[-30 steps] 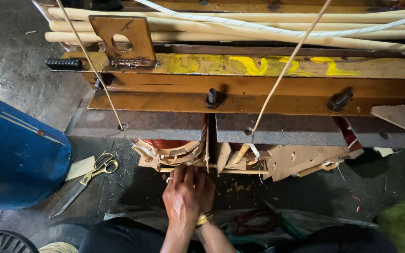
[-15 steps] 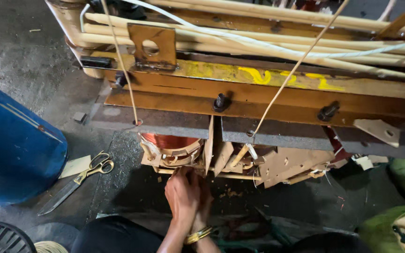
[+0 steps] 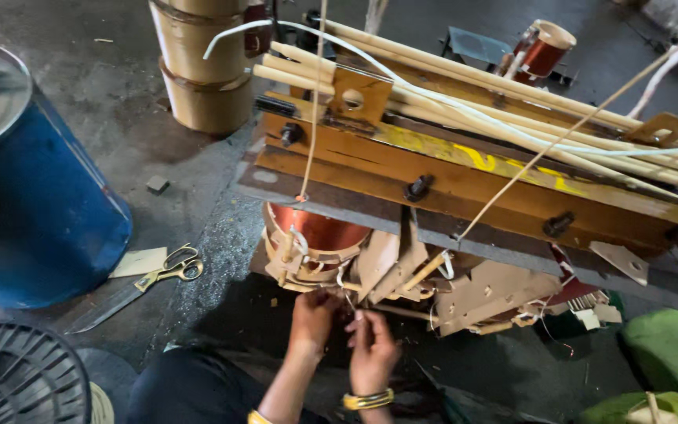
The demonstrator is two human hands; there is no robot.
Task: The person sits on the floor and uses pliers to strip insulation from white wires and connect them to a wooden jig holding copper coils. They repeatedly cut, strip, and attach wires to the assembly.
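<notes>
Head view: we're low at the near side of the transformer core (image 3: 464, 169), working at the foot of the copper winding (image 3: 317, 229). Left hand (image 3: 313, 312) is pinched narrow on a thin pale lead (image 3: 347, 298) hanging from the winding's paper wraps. Right hand (image 3: 370, 345) sits just beside it, fingers curled tight on the same strand; we can't tell exactly how much each one grips.

Risks we see:
- Pressboard pieces (image 3: 480, 290) hang loose and splayed right over our hands. A hard tug on the lead could tear them or drag them down.
- Lead looks thin, so a jerk could snap it at the winding.
- A taut string (image 3: 311, 102) runs down to the frame edge just above us and is easy to snag with a wrist.
- Scissors (image 3: 168, 271) lie open on the floor to the left, near the blue drum (image 3: 49, 220), where a knee could land on them.
</notes>
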